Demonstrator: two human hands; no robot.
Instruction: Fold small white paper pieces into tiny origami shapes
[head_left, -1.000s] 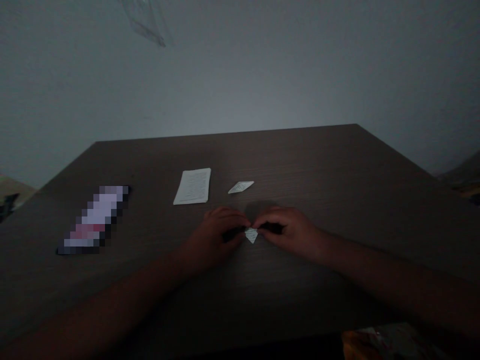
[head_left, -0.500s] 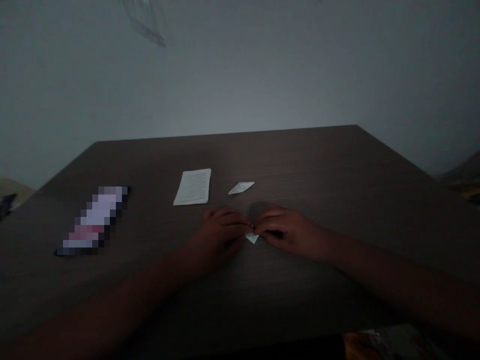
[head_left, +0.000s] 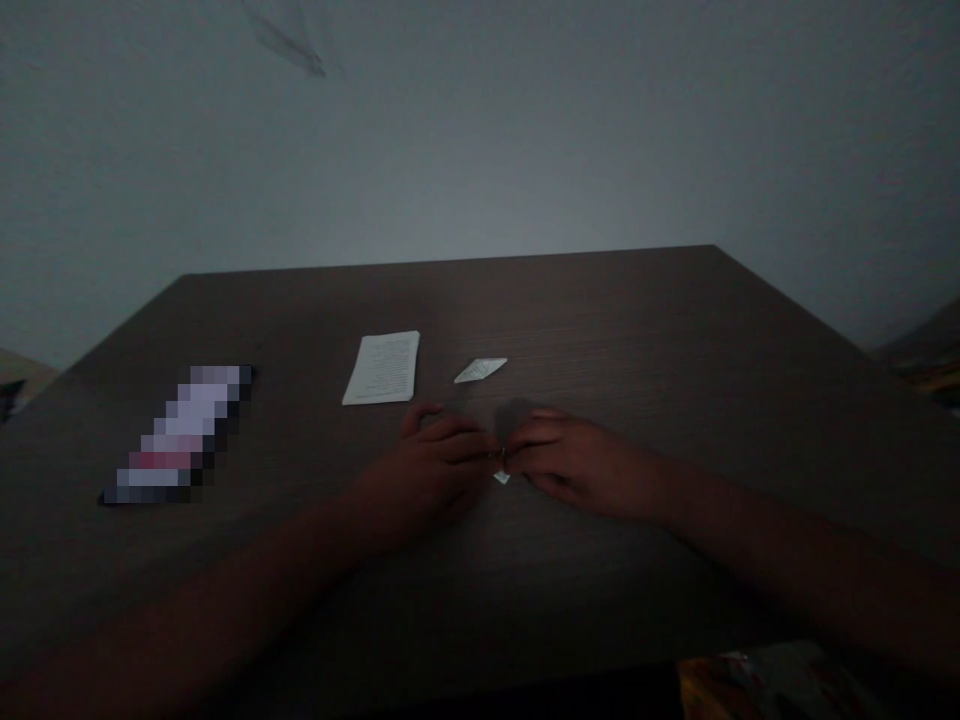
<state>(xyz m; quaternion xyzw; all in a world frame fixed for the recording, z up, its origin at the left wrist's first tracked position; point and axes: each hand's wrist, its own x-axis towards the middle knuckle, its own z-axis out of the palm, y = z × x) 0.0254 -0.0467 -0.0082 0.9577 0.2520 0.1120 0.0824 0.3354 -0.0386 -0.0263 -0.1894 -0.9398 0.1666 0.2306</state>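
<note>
Between the fingertips of both hands is a small folded piece of paper point(head_left: 502, 478); only a pale pointed tip shows below them. My left hand point(head_left: 439, 465) pinches it from the left, fingers bent and closed. From the right, my right hand point(head_left: 566, 455) grips it with fingers pressed together. The fingertips of the two hands nearly meet, and most of the paper is hidden under them. Just beyond the hands lies a folded, diamond-shaped piece of printed paper point(head_left: 481, 370), touched by neither hand.
A stack of printed paper sheets point(head_left: 382, 368) lies beyond my left hand. Farther left is a phone point(head_left: 180, 430) with its screen blurred out. The dark wooden table point(head_left: 600, 320) meets a pale wall point(head_left: 480, 130). Something colourful point(head_left: 750, 685) shows below the near edge.
My fingers have closed further over the small paper, so less of its tip shows. My left index or outer finger has lifted slightly. The view has shifted a little.
</note>
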